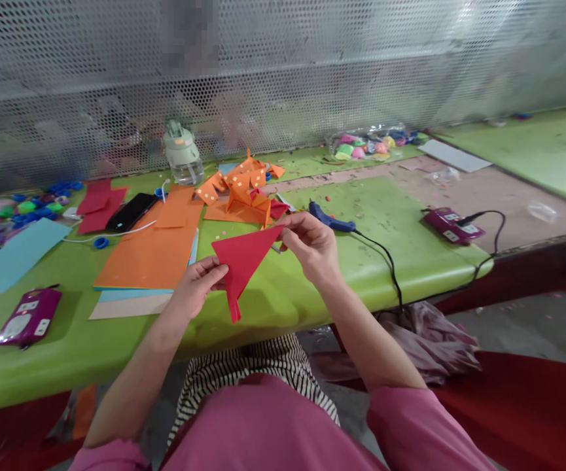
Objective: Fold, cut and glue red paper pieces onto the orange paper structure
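A folded red paper (244, 260) is held up over the table's front edge, with a wide triangular part on top and a narrow strip pointing down. My left hand (201, 282) pinches its left side between thumb and fingers. At its upper right corner, my right hand (307, 243) grips the tip with closed fingers. Just behind it are folded orange paper pieces (243, 190) with small pale squares on them. A blue glue gun (330, 219) lies to the right of these, its black cord running off the table edge.
Orange sheets (140, 255), a black phone (132, 212), red paper (97, 204) and a light blue sheet (22, 254) lie left. A bottle (183, 154) stands behind. Purple devices (28, 317) sit at both sides. A bag of colourful pieces (371, 147) rests by the mesh panel (283, 78).
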The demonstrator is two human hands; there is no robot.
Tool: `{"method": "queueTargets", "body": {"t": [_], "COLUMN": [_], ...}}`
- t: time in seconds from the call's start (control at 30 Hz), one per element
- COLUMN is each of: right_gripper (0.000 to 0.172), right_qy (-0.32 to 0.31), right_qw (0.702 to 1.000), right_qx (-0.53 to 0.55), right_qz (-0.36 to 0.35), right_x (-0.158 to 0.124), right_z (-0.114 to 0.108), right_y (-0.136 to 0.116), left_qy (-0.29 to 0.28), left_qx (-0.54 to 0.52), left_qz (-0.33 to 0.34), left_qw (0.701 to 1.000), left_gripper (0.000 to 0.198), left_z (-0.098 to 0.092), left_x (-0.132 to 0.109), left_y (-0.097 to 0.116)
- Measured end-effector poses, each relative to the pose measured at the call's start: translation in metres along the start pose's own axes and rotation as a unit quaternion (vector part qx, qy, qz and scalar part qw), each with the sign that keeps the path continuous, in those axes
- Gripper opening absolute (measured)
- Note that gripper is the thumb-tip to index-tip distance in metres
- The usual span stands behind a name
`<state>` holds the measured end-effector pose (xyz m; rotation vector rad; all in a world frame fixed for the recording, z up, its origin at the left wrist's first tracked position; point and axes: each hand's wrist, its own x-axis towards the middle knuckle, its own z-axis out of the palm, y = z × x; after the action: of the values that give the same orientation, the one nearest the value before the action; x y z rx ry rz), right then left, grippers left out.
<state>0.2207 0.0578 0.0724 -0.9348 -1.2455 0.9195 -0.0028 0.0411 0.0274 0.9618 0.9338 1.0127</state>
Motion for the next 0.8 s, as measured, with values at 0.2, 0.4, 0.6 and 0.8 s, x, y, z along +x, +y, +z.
{"method": "queueTargets", "body": {"t": [0.2,0.4,0.6,0.8], "right_gripper": [0.02,0.036,0.05,0.038], "right_qy": [-0.009,-0.013,-0.032,-0.014], "right_qw": [0.997,0.995,0.995,0.996], "right_qx": [0.07,0.081,0.062,0.048], "right_qz": [0.029,0.053,0.067,0.08], "right_x": [-0.002,-0.003,-0.007,-0.009], "right_z": [-0.001,0.0,0.003,0.006], "right_y": [0.008,0.008,0.01,0.013], "left_qy": [-0.012,0.042,0.034,0.018], "left_qx": [0.007,0.02,0.036,0.035], "left_qz": [0.004,0.014,0.03,0.03], "left_qw": [1.0,0.999,0.998,0.999], "left_gripper": [0.031,0.034,0.033,0.031], "left_z": [-0.001,0.004,0.004,0.001], "left_x": [-0.001,-0.001,-0.001,-0.001], "left_y": [-0.003,-0.003,-0.008,-0.013]}}
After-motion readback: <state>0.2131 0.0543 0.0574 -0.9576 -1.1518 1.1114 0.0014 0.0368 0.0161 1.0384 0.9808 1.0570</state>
